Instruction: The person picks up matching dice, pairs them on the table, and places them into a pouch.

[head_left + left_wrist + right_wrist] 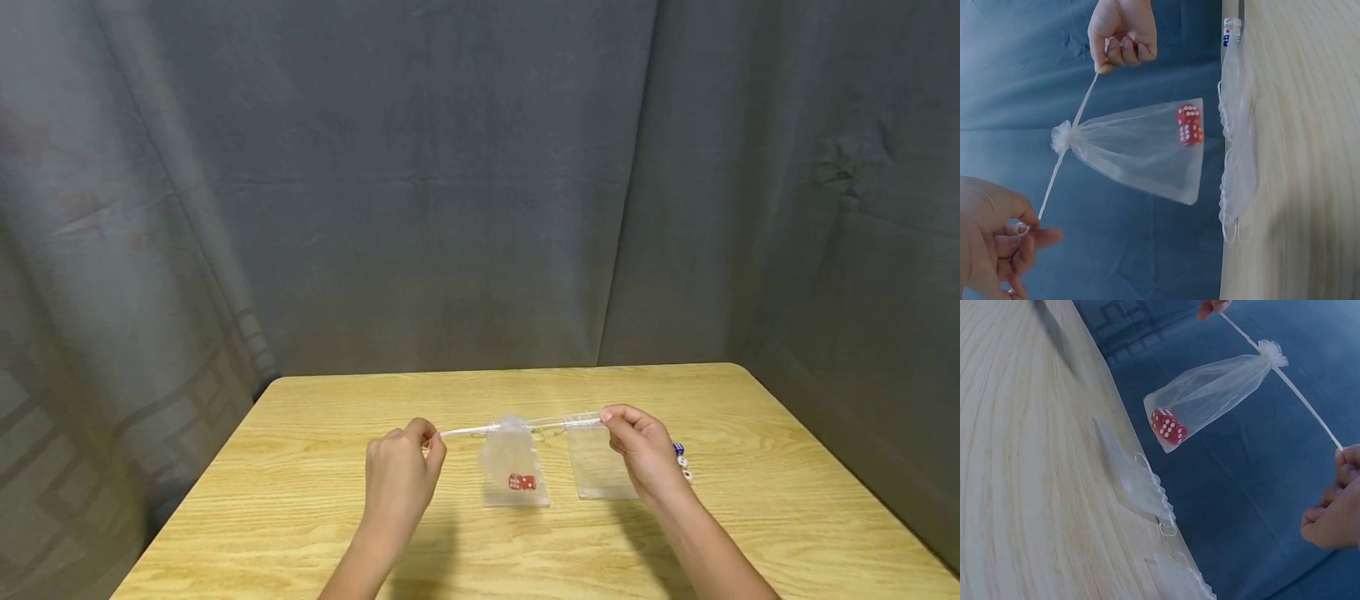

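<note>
A sheer white drawstring pouch (pixel 512 458) hangs above the table, its neck gathered into a small ruffle. Through the mesh, red dice (pixel 1189 125) with white pips show at the bottom. My left hand (pixel 397 475) pinches the white cord (pixel 1052 184) on one side of the neck. On the other side, my right hand (pixel 645 450) pinches the opposite cord end (pixel 1310 411) between thumb and finger. Both cords are stretched taut and nearly level, with the pouch between the hands.
On the wooden table (pixel 300 517) lie flat sheer pouches, one (pixel 600 467) partly behind my right hand and another (pixel 1132 475) beside it. Blue and white dice (pixel 681 460) lie to the right. Grey curtains (pixel 435 208) enclose the table's back and sides.
</note>
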Action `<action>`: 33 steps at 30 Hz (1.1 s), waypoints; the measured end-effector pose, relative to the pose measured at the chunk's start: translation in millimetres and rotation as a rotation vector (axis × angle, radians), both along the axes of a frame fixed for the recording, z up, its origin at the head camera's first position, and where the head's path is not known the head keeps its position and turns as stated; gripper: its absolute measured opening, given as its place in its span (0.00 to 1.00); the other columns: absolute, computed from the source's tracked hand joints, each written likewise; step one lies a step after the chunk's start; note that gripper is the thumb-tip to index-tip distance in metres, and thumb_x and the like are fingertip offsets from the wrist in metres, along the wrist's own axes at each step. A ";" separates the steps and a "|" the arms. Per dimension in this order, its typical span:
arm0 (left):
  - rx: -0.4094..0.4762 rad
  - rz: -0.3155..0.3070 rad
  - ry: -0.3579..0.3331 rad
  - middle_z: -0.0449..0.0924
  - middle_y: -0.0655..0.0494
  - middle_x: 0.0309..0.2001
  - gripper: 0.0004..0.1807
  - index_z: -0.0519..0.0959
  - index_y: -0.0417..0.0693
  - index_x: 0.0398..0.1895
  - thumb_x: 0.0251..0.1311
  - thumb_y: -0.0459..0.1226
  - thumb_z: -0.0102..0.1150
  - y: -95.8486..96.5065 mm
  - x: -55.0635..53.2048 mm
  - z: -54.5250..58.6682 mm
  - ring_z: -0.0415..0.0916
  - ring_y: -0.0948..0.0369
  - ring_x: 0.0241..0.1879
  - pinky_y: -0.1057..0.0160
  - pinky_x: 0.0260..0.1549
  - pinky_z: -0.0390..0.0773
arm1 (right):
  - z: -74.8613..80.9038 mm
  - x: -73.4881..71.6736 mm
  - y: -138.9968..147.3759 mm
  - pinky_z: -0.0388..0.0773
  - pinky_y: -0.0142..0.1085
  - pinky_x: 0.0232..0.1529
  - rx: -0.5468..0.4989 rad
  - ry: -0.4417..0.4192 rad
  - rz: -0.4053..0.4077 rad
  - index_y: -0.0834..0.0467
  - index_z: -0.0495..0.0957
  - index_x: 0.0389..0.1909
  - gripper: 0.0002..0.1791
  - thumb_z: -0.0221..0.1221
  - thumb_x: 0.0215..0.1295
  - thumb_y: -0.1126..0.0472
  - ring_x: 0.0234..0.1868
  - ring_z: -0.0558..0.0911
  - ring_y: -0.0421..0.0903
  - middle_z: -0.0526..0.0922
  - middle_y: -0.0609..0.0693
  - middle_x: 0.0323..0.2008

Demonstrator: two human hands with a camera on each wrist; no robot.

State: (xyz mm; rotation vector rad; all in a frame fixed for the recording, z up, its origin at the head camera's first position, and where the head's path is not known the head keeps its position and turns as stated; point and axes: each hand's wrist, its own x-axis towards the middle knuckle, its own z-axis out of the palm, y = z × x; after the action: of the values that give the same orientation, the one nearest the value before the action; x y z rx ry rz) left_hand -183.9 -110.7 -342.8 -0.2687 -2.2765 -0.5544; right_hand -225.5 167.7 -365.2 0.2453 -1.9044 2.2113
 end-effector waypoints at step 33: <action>-0.023 0.298 -0.525 0.54 0.60 0.08 0.20 0.59 0.49 0.04 0.49 0.29 0.50 -67.6 8.4 27.2 0.48 0.63 0.12 0.51 0.22 0.62 | -25.0 -22.6 -81.1 0.64 0.55 0.52 0.434 -0.127 0.183 0.63 0.76 0.25 0.11 0.53 0.65 0.62 0.51 0.73 0.54 0.79 0.52 0.40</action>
State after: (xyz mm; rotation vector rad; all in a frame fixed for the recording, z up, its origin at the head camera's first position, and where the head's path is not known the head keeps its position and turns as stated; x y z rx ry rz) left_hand -175.6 -178.3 -315.6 0.2351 -2.7601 -0.4808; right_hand -248.1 86.6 -390.3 0.3669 -2.5126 1.9275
